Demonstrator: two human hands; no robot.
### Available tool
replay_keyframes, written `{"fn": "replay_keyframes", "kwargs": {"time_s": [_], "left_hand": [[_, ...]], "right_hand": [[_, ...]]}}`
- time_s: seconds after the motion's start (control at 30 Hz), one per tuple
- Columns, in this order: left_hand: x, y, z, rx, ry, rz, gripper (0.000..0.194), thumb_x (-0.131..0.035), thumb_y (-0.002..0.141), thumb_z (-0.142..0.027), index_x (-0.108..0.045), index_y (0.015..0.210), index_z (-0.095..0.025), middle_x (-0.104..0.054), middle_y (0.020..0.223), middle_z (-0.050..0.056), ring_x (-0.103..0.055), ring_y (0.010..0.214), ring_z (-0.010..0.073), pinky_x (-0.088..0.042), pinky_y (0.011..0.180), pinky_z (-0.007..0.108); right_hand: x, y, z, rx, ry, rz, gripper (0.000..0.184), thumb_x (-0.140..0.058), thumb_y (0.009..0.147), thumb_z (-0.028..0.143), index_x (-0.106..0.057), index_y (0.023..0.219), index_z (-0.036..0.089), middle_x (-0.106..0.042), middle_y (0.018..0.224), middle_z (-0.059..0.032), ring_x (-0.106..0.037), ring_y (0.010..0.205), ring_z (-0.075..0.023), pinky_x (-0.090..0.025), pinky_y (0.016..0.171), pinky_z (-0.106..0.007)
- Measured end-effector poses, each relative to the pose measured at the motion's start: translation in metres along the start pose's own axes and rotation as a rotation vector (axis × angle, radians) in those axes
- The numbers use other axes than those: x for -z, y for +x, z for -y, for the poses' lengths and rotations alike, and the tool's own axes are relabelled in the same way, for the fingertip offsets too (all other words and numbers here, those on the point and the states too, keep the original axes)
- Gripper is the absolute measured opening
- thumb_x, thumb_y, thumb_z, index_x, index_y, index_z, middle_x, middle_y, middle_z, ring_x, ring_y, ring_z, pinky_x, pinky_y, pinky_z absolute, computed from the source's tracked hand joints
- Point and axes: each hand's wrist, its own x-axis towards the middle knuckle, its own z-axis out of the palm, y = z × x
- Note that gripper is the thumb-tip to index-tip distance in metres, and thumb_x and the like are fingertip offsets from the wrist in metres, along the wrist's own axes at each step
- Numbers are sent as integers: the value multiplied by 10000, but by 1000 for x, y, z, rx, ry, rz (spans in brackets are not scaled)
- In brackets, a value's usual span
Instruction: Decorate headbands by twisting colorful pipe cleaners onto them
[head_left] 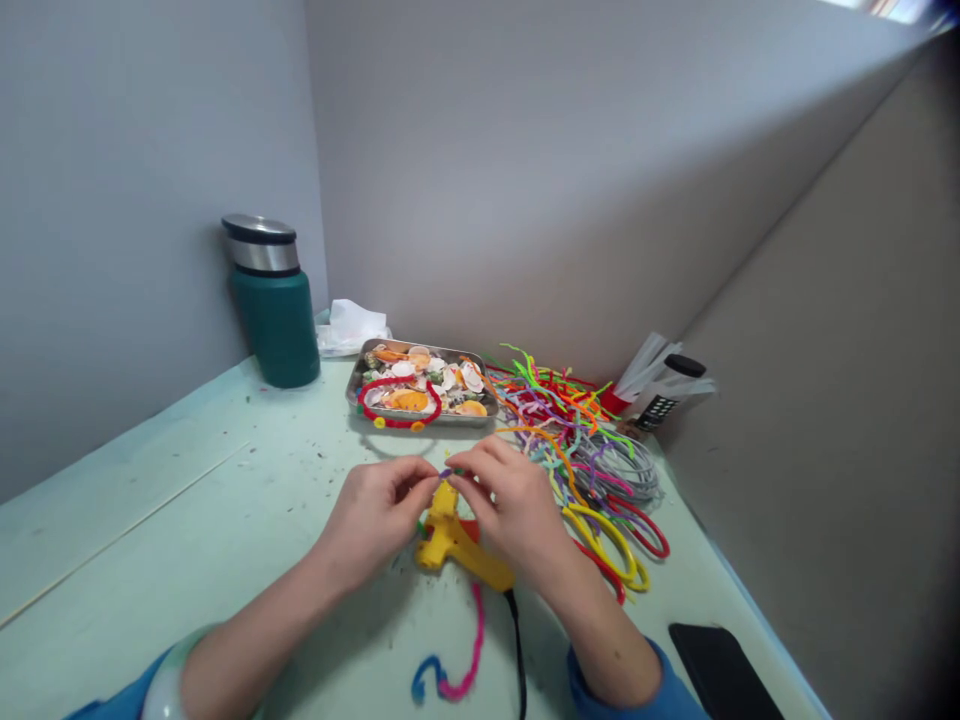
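My left hand [379,508] and my right hand [517,500] meet over the table, each with thumb and forefinger pinched. Between the fingertips is a small purple piece [445,473], with a bit of green by the right fingers; it looks like a short length of pipe cleaner, mostly hidden. Right under the hands lies a yellow hot glue gun [466,556], its black cord [519,645] running toward me. In front of it rests a bent pink and blue pipe cleaner [478,640]. A curved red pipe cleaner [431,400] with yellow dots leans at the shell tray.
A metal tray [352,396] of shells stands at the back. To its right spreads a tangled pile of pipe cleaners [559,410], with glue sticks [646,362] in holders behind. A green bottle [277,325] stands left, tissues [354,325] beside it. A phone [724,672] lies front right.
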Motion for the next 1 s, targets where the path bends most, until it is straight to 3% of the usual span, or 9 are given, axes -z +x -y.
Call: {"fn": "replay_keyframes", "kwargs": {"time_s": [0.13,0.23,0.37,0.57,0.77,0.87,1.0], "left_hand": [[-1,-3,3,-171,226,-28,193,-473,819,-256,-654,783,-201,-657,710,2,-557,642,134,-376,619,228],[-1,-2,3,-177,233,-33,202,-465,831,-272,-649,782,-205,-653,683,-8,-541,594,119,-364,588,216],[1,-1,1,-119,135,-54,210,-459,834,-303,-640,790,-206,-608,607,-27,-503,525,103,-354,531,199],[-2,1,-2,76,-312,134,215,-482,810,-354,-590,765,-172,-541,546,-39,-475,438,94,-384,456,200],[-7,2,-5,164,-525,199,247,-536,775,-376,-521,671,-152,-550,536,-27,-463,399,76,-375,438,202],[-6,4,-5,206,-535,178,245,-545,766,-381,-546,715,-141,-538,527,-32,-444,386,71,-363,423,198],[-1,4,-2,210,-405,110,246,-525,775,-382,-597,772,-147,-508,510,-46,-418,383,76,-330,398,192]], "right_hand": [[-6,-1,3,40,-244,60,117,-497,858,212,-603,808,207,-591,809,-28,-515,710,-161,-343,660,-291],[-8,-2,4,-9,-197,56,83,-513,838,192,-572,781,192,-587,795,-21,-510,700,-152,-342,645,-278],[-8,-2,2,-114,65,-16,94,-517,826,182,-568,747,184,-573,748,-9,-519,711,-138,-360,629,-248],[-12,1,4,-304,413,-118,107,-548,781,201,-592,687,176,-572,688,-5,-510,665,-135,-381,611,-246],[-26,1,13,-635,1050,-91,132,-575,755,276,-574,700,155,-449,513,57,-387,461,-80,-326,480,-214],[-23,2,8,-613,945,-41,191,-555,783,315,-612,709,148,-448,486,51,-389,448,-84,-316,471,-218],[-8,2,0,-330,512,-98,187,-502,842,274,-666,835,185,-605,729,-16,-532,643,-127,-397,603,-242]]}}
